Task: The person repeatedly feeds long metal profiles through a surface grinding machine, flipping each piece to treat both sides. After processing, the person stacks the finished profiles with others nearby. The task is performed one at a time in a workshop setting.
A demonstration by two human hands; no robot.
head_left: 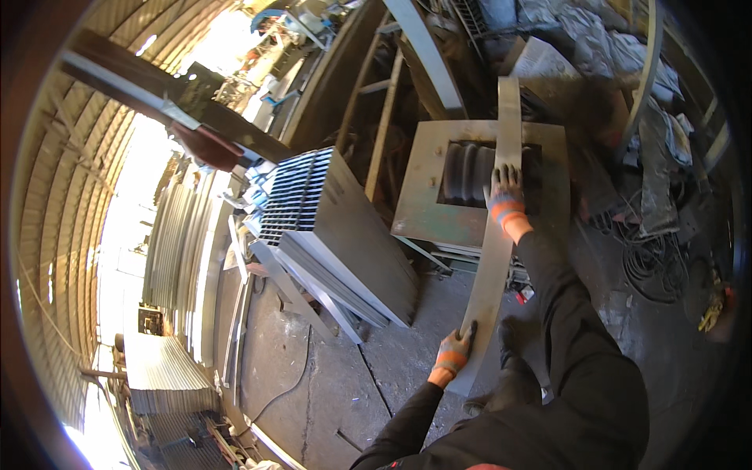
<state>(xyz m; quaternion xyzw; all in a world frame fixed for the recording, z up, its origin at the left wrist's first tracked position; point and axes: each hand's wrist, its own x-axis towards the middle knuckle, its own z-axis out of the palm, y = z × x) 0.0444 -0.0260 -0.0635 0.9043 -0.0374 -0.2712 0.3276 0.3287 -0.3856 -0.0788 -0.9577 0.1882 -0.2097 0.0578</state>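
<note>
A long, flat metal strip [487,290] runs from near my feet up across a machine with a square metal top [427,223]. In the machine's opening sit dark, ribbed rollers [465,172]; the strip passes over their right side. My left hand [453,352], in a grey and orange glove, grips the strip's left edge near its lower end, with the fingers partly hidden. My right hand [506,194], gloved alike, rests flat on the strip above the machine opening, its fingers stretched out.
Left of the machine stands a tall metal box with a slatted top [301,184], with metal strips [325,282] leaning on it. Corrugated sheets [176,251] are stacked farther left. Coiled dark cable [654,262] lies at right. A thin cable [286,392] crosses the concrete floor.
</note>
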